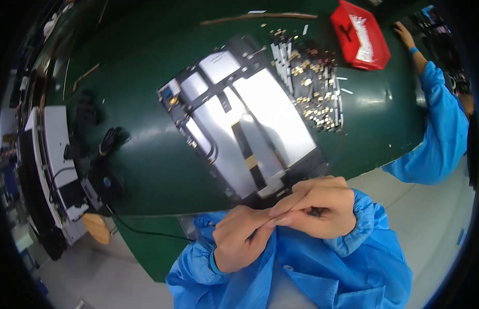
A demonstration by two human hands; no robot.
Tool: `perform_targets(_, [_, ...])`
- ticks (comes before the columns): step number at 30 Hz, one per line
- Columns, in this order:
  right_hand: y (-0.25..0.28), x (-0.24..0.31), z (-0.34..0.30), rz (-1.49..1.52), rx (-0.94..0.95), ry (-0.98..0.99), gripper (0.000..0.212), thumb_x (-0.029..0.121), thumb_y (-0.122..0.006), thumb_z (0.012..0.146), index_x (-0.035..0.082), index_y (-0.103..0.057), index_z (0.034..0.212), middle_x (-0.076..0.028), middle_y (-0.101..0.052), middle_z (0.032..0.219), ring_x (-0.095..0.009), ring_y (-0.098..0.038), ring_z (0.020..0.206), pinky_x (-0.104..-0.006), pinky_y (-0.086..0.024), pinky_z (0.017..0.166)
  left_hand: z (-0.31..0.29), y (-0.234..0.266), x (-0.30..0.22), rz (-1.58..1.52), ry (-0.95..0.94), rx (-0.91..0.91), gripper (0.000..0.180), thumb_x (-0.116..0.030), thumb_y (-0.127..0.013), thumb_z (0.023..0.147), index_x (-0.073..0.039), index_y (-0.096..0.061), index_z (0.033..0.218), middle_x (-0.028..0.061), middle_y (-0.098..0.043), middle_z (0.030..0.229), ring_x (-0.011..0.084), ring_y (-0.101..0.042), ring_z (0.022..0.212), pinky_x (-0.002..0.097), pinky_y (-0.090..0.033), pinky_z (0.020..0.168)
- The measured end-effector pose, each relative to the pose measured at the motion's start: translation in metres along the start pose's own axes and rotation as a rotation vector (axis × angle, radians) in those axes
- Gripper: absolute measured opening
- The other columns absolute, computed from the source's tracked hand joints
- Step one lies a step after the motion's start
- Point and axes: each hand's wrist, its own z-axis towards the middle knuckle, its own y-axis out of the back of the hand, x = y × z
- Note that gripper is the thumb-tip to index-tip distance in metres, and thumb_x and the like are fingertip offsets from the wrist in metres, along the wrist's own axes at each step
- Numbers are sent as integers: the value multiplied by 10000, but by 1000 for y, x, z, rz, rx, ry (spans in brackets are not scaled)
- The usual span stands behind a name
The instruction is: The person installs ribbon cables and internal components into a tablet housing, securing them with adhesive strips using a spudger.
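My left hand (pixel 243 238) and my right hand (pixel 319 206) meet close to my chest, fingertips pinched together on a tiny dark part (pixel 314 211) that is mostly hidden. Both wrists wear blue sleeves. Just beyond the hands an opened flat device (pixel 243 121) lies on the green table (pixel 147 154), with shiny silver panels, a dark frame and black cables. To its right is a black mat (pixel 312 85) strewn with several small gold and white parts.
A red bin (pixel 361 35) stands at the back right. A co-worker's blue-sleeved arm (pixel 441 123) reaches onto the table at the right. A white machine (pixel 53 159) with black cables and fixtures sits at the left edge. A thin wooden strip (pixel 257 18) lies at the back.
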Motion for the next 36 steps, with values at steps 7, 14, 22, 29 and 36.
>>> perform_targets(7, [-9, -9, -1, -113, 189, -19, 144, 35, -719, 744, -22, -663, 864, -111, -598, 677, -188, -581, 568, -293, -463, 514, -19, 11, -1, 40, 176, 12, 156, 11, -713, 708, -4, -676, 858, 113, -634, 736, 203, -588, 600, 270, -446, 535])
perform_targets(14, [-13, -26, 5, -147, -24, 9, 96, -25, -707, 718, -54, -671, 802, -157, -668, 769, -201, -639, 632, -270, -495, 557, -50, 14, 14, -106, 336, -134, 413, -95, -646, 791, 6, -562, 1182, 186, -365, 1350, 270, -458, 1146, 347, -337, 975])
perform_targets(22, [-14, -31, 6, -262, -61, 4, 112, -11, -732, 700, -21, -650, 777, -100, -605, 681, -182, -577, 548, -277, -422, 469, -55, 12, 2, -571, 596, -95, 612, -400, -408, 940, 28, -345, 1373, 146, -147, 1506, 244, -214, 1369, 358, -194, 1080])
perform_targets(29, [-23, -22, 19, -364, 80, -8, 93, -14, -686, 735, -18, -608, 786, -93, -576, 743, -169, -533, 558, -280, -383, 469, -51, 22, 33, -851, 585, -238, 396, -285, -374, 949, 6, -622, 845, 173, -327, 1394, 279, -350, 1262, 369, -244, 1026])
perform_targets(36, [-35, -22, 28, -595, 169, -8, 129, 12, -670, 745, -21, -549, 775, -128, -516, 730, -295, -529, 592, -356, -423, 521, -30, 7, 50, -372, 322, -323, 138, 22, -583, 826, 12, -550, 960, 108, -492, 1044, 164, -497, 950, 283, -398, 862])
